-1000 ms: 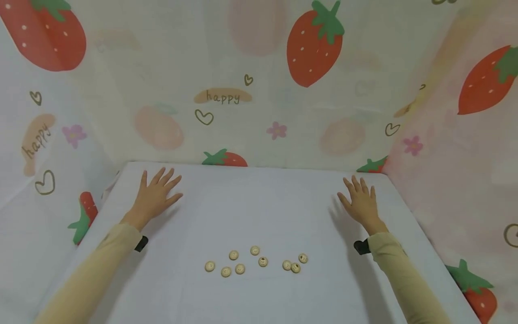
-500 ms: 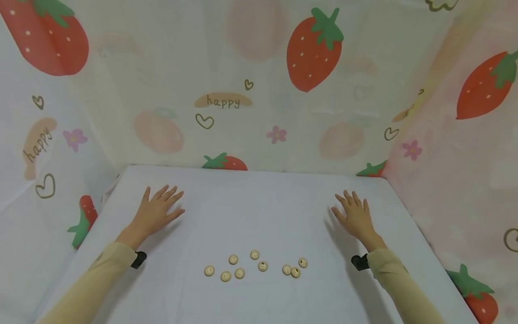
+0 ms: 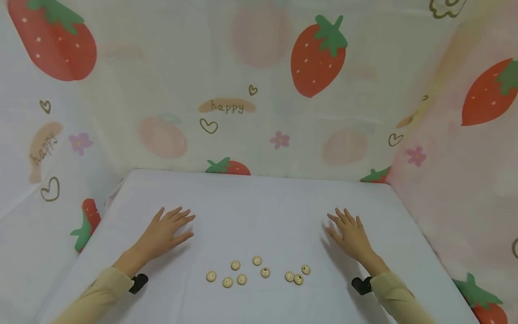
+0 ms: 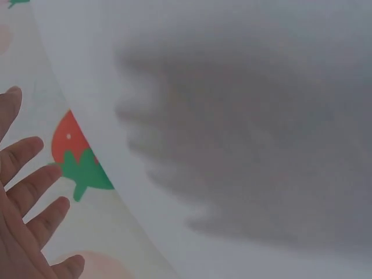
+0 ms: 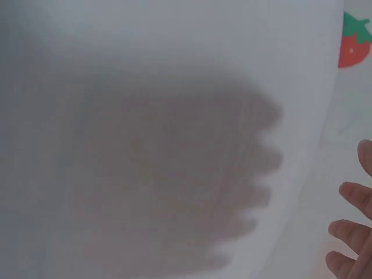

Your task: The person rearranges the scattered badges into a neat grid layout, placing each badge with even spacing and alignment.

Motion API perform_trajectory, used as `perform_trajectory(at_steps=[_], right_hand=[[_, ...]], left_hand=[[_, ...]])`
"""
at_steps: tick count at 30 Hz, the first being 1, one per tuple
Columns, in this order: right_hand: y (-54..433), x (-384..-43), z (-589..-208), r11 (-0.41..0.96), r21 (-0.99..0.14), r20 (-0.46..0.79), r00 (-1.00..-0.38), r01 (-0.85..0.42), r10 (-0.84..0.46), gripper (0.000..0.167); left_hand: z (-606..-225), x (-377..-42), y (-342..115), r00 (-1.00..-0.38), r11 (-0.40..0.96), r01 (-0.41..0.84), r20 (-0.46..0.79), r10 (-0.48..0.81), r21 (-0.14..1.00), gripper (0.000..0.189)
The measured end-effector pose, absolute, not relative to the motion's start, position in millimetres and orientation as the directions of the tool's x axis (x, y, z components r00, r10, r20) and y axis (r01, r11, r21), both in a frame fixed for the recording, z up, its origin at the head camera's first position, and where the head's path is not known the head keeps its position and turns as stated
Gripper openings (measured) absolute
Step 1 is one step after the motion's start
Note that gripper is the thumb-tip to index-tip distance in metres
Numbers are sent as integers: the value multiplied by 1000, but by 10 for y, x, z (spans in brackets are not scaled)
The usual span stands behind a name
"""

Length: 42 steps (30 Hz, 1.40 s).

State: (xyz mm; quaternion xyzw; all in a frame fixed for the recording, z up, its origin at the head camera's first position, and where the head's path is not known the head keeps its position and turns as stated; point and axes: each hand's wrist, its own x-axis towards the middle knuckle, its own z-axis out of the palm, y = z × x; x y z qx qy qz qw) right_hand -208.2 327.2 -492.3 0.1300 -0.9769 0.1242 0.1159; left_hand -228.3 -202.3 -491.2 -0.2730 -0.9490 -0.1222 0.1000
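Observation:
Several small round beige pieces, like wooden beads, lie on the white tabletop; some show a dark hole. Toward the left are a leftmost piece (image 3: 211, 276) and a back piece (image 3: 256, 260), with others around them. A tight group of three, including one piece (image 3: 298, 279), sits to the right. Beyond and left of them my left hand (image 3: 162, 234) hovers over the table, fingers spread and holding nothing. My right hand (image 3: 351, 236) hovers on the other side, fingers apart and holding nothing. In the wrist views, fingers of the left hand (image 4: 26, 203) and right hand (image 5: 354, 221) appear at the frame edges.
A white cloth-covered table (image 3: 251, 211) carries the pieces, with both hands' shadows falling on it. Strawberry-printed curtains (image 3: 259, 103) rise behind and on both sides. A black wrist device (image 3: 139, 284) sits at the left cuff, another black device (image 3: 361, 285) at the right.
Both hands have come back toward the body and inward, nearer the beige pieces. The pieces keep their arrangement, while the whole head view has shifted slightly, so they appear lower.

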Motion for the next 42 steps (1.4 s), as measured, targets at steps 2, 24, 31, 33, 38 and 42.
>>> perform_trajectory(at_steps=[2, 24, 31, 33, 38, 42], right_hand=[[3230, -2028, -4952, 932, -200, 272, -931, -301, -243, 44], [2924, -1661, -4885, 856, -256, 240, -888, -448, -393, 46], [2881, -1595, -4916, 838, -254, 247, -870, -483, -426, 47], [2874, -1558, -4936, 834, -252, 253, -865, -491, -434, 47], [2867, -1452, -5006, 824, -267, 246, -862, -500, -443, 43], [2843, -1454, -5027, 821, -266, 249, -858, -506, -448, 41]], left_hand=[[-4918, -2221, -1985, -819, 806, 563, 257, 514, 182, 51], [-4847, -1877, -1783, -723, 697, 690, 155, 673, 193, 48], [-4849, -1759, -1694, -679, 647, 734, 203, 706, 203, 43], [-4866, -1727, -1670, -664, 631, 748, 210, 718, 206, 41], [-4944, -1654, -1640, -638, 606, 769, 194, 745, 205, 39], [-4977, -1656, -1635, -638, 605, 769, 178, 749, 209, 39]])
